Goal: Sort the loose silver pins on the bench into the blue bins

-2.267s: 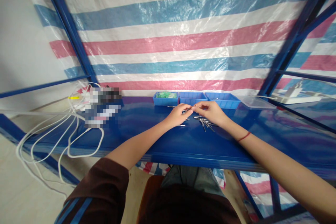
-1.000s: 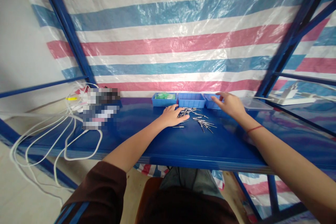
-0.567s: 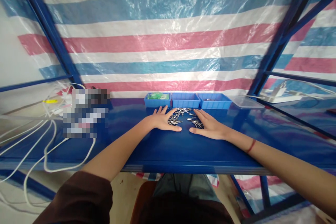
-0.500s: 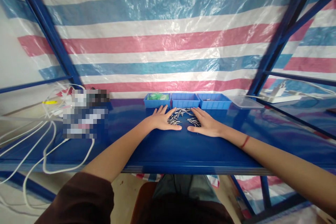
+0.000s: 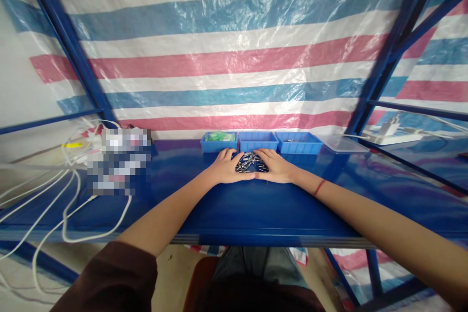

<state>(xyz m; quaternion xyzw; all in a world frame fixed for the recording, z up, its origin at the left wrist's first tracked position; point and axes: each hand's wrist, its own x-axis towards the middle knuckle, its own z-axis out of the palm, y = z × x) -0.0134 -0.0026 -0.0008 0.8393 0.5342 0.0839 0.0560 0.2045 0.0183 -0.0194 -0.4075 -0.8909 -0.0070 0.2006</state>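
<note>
A heap of small silver metal pins (image 5: 249, 162) lies on the blue bench (image 5: 234, 209), just in front of the middle tray. My left hand (image 5: 226, 167) lies flat on the bench against the heap's left side, fingers stretched out. My right hand (image 5: 275, 166) lies flat against its right side, fingers out too, a red string on the wrist. The two thumbs almost meet below the heap, so the hands cup the pins between them. One stray pin (image 5: 266, 183) lies near my right thumb.
Three blue trays stand along the back edge: the left tray (image 5: 218, 141) holds green pieces, the middle tray (image 5: 258, 140), the right tray (image 5: 299, 142) holds a few pins. A clear plastic lid (image 5: 339, 143) lies to their right. White cables (image 5: 73, 195) and a blurred box (image 5: 119, 165) lie on the left.
My right hand came back from the right tray. Both hands went flat on the bench and swept inward, pushing the scattered pins into one tight heap between them.
</note>
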